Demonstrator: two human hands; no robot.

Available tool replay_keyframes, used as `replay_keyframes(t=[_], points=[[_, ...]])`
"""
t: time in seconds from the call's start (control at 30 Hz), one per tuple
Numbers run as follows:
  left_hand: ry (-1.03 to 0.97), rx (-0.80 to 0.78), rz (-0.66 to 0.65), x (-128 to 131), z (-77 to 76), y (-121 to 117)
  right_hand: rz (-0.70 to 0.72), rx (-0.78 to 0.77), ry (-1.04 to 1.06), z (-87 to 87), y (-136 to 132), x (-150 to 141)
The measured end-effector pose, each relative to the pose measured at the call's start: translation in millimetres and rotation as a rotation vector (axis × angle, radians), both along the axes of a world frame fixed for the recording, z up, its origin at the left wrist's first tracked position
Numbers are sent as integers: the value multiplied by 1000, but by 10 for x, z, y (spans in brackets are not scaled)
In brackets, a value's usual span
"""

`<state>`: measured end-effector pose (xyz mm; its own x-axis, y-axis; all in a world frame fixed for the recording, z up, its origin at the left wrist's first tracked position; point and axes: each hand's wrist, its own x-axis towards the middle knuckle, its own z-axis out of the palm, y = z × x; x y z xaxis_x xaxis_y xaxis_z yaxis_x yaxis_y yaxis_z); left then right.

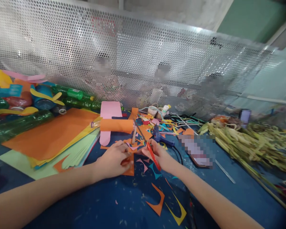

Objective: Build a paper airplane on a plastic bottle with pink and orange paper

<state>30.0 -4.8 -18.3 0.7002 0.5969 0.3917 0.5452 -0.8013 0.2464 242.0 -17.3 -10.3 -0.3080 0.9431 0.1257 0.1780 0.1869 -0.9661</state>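
Note:
My right hand [159, 156] is closed around a pair of scissors [153, 156] with red handles, their dark blades pointing up and away to the left. Just left of it, my left hand [114, 159] lies low over the table with its fingers curled on a piece of orange paper [129, 171]. The paper is partly hidden under the hand. Beyond both hands lies a plastic bottle wrapped in orange paper [118, 126], resting across a long pink paper strip [111, 109] with a rounded end.
Coloured sheets [59, 133] are stacked at left, before green bottles [21, 124] with paper shapes. A blue glue gun [163, 138], a phone [196, 151] and dry husks [248, 136] lie to the right. Scraps [157, 200] litter the blue table. A perforated metal screen [133, 57] stands behind.

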Motion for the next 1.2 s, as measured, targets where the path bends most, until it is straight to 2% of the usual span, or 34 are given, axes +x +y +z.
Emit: replay_keyframes(t=[0.17, 0.33, 0.43, 0.57, 0.63, 0.73, 0.83, 1.07, 1.13, 1.2], points=[[9, -61, -8, 49, -56, -141, -16, 252, -331, -50, -85, -17], [-24, -59, -49, 48, -99, -156, -13, 401, -597, -102, -87, -29], [-48, -85, -101, 38, -73, -137, -21, 431, -650, -158, -43, 1], [-10, -142, -169, 38, -21, -133, -83, 350, -512, -214, -2, 40], [10, -133, -115, 43, -24, -140, -162, 291, -357, -244, 17, 44], [7, -126, 1, 49, -66, -144, -267, 188, -17, -283, 65, 37], [-21, -149, 28, 48, -110, -131, -296, 126, 198, -293, 122, 36], [-117, -275, -34, 39, -119, -92, -282, 75, 222, -246, 137, 59], [-188, -395, -58, 41, -136, -55, -279, 77, 209, -241, 121, 64], [-323, -598, -105, 57, -163, 6, -267, 78, 195, -242, 108, 69]])
